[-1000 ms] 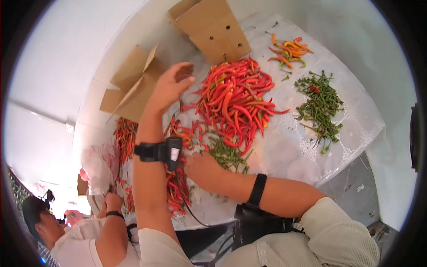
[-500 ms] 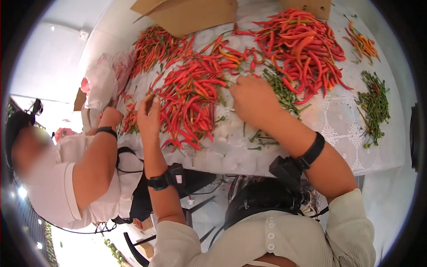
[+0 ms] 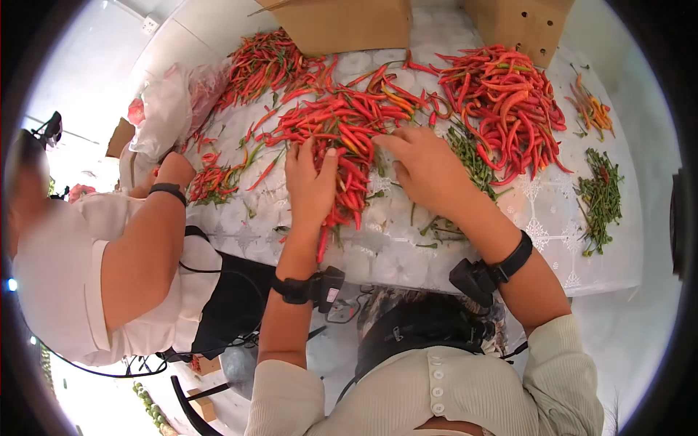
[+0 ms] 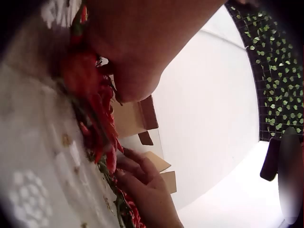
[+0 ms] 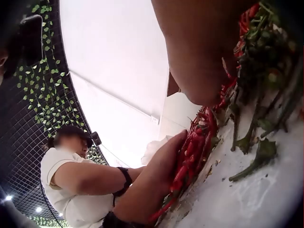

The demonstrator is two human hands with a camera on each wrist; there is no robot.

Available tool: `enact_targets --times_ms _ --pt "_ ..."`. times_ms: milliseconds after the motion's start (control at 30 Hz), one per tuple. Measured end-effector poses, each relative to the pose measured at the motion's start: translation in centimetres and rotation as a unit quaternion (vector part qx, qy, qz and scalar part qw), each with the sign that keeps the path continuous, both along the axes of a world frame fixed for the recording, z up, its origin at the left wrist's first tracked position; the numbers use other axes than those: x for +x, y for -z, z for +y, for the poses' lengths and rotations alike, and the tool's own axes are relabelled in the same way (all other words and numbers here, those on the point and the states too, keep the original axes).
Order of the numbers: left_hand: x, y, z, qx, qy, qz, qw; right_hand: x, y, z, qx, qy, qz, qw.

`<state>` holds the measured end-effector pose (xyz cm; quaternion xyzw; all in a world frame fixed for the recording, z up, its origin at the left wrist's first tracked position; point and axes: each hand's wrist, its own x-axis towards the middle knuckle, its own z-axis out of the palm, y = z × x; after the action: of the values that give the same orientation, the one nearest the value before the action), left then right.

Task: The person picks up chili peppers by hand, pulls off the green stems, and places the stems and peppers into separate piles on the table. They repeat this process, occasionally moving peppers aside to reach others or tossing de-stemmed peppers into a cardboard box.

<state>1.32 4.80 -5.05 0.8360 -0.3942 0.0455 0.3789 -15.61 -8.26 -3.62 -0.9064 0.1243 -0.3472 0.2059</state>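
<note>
From my head, one cardboard box [image 3: 345,29] at twelve o'clock and another box [image 3: 518,25] at one run off the top edge. My right hand [image 3: 429,167] hides most of its own fingers; I can't tell whether they pinch anything. My left hand [image 3: 311,185] covers some red chillies [image 3: 327,115], blurred at ten o'clock from my left wrist.
</note>
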Motion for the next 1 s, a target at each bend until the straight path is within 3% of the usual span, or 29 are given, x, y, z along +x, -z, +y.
enact_targets --times_ms 133,233,433,567,700,833,900,1000 --pt "-1.4 0.0 -2.1 -0.051 -0.002 0.042 0.998 0.1 0.0 0.4 -0.048 -0.015 0.015 0.999" --pt "-2.0 -0.3 -3.6 -0.125 0.000 0.108 0.986 -0.3 -0.5 -0.3 -0.045 0.050 0.066 0.996" --pt "-2.3 -3.2 -2.6 -0.202 0.070 0.292 0.932 -0.8 -0.8 -1.0 -0.049 0.094 -0.021 0.994" --pt "-1.4 -4.8 -0.8 -0.253 0.082 0.390 0.882 0.2 -2.1 1.1 -0.019 -0.036 -0.059 0.997" --pt "1.5 -4.9 1.2 -0.219 0.033 0.372 0.901 0.1 -3.5 4.2 -0.098 -0.163 0.004 0.982" --pt "5.9 -4.2 1.9 -0.128 0.029 0.260 0.957 0.5 -1.8 4.6 -0.125 -0.132 0.072 0.981" --pt "8.6 -3.7 1.6 -0.084 -0.026 0.182 0.979 0.7 -1.7 4.0 -0.139 -0.079 0.076 0.984" --pt "12.2 -3.9 0.5 -0.054 -0.057 0.112 0.991 0.1 -2.1 3.1 -0.138 -0.017 0.059 0.989"
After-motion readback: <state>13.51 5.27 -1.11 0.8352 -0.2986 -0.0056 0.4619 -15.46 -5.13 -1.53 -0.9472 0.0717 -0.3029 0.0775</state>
